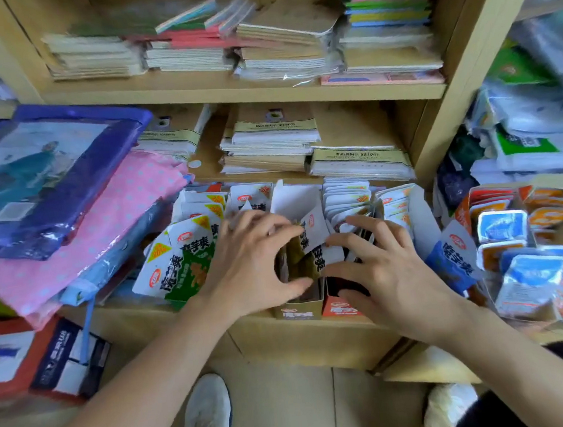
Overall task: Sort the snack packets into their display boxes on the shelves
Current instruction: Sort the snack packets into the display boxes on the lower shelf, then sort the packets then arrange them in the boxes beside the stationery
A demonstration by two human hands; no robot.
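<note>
Several open display boxes of snack packets stand in a row on the lowest shelf. My left hand (250, 264) curls its fingers and thumb round a bunch of olive-green packets (299, 263) standing in the middle olive box (298, 311). My right hand (385, 268) reaches in from the right, its fingers spread over the white-topped packets (316, 234) and the red box (339, 309) beside it. A green-and-white box (181, 260) of packets leans at the left. White packets (347, 196) fill boxes behind my hands.
Blue and orange snack packets (533, 271) lie in trays at the right. Pink and purple wrapped goods (77, 212) pile up at the left. Stacks of notebooks (266, 142) fill the shelves above. My shoes (207, 416) stand on the floor below the shelf edge.
</note>
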